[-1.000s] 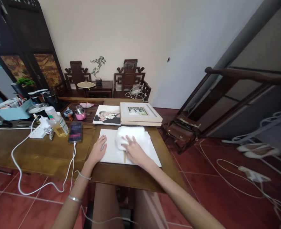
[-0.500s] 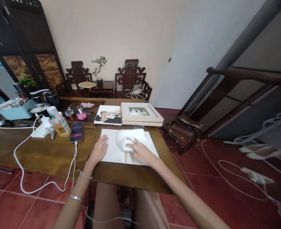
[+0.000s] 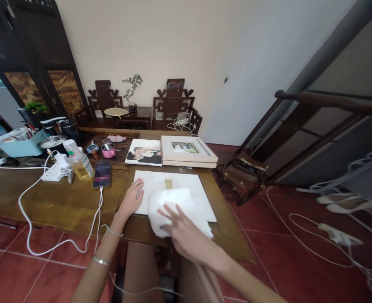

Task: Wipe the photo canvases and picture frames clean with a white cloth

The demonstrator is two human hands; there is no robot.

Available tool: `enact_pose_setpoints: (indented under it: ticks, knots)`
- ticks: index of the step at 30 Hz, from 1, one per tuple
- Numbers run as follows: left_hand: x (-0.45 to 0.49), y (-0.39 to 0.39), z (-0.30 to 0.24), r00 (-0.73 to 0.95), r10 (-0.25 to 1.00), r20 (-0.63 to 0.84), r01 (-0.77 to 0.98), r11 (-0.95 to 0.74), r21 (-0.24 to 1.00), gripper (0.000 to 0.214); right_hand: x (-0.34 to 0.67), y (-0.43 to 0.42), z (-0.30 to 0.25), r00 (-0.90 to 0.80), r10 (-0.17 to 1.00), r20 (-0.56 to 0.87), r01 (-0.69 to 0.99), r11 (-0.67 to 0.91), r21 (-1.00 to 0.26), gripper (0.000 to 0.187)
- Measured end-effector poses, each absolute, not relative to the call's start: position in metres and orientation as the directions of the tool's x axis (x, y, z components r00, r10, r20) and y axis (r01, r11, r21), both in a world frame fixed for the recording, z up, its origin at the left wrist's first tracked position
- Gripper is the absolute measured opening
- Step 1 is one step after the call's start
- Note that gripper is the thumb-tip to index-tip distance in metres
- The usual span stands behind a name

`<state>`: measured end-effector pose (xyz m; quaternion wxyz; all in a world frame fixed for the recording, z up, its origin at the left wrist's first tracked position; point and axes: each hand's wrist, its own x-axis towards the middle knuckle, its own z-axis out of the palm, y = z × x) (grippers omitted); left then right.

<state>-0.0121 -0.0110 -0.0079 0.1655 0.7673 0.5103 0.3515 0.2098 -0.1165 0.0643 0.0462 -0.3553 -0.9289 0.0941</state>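
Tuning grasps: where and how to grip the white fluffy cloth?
Likely pinch the near right corner of the white fluffy cloth, coming from the right: the spread right hand lies on its middle; that corner juts past the near edge of the flat white board.

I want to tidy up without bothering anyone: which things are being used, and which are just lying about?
In use:
- White panel, left hand at its left edge
- White cloth, right hand spread over it

Apparently just lying about:
- Phone
- Pink cup
- Bottle
- Power strip
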Motion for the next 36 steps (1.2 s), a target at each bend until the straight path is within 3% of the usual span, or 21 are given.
enact_pose_setpoints:
  ticks: [4,9,14,19,26,29,36]
  knots:
    - [-0.012,-0.011,-0.007,0.237,0.898,0.370,0.670,-0.427,0.608,0.038,0.221,-0.113,0.064,-0.752,0.659,0.022,0.634,0.733,-0.246,0.053]
    - [-0.013,-0.011,-0.008,0.227,0.897,0.379,0.658,-0.428,0.619,0.038,0.206,-0.035,0.052,-0.637,0.762,0.117,0.751,0.648,-0.130,0.051]
    - [-0.013,-0.011,-0.006,0.224,0.902,0.369,0.654,-0.420,0.629,0.039,0.174,0.009,0.048,-0.562,0.818,0.119,0.821,0.569,-0.035,0.047]
    - [-0.014,-0.011,-0.005,0.234,0.902,0.364,0.651,-0.423,0.630,0.039,0.170,-0.043,0.045,-0.670,0.732,0.124,0.732,0.679,-0.050,0.046]
    - [-0.013,-0.010,-0.008,0.223,0.901,0.371,0.640,-0.423,0.642,0.038,0.205,-0.115,0.058,-0.793,0.605,0.076,0.579,0.786,-0.217,0.047]
    - [-0.012,-0.011,-0.009,0.215,0.902,0.375,0.640,-0.420,0.644,0.037,0.216,-0.091,0.060,-0.748,0.657,0.095,0.626,0.745,-0.230,0.051]
    - [-0.011,-0.013,-0.001,0.170,0.925,0.339,0.574,-0.372,0.729,0.040,0.177,-0.007,0.055,-0.504,0.859,0.093,0.857,0.510,-0.075,0.048]
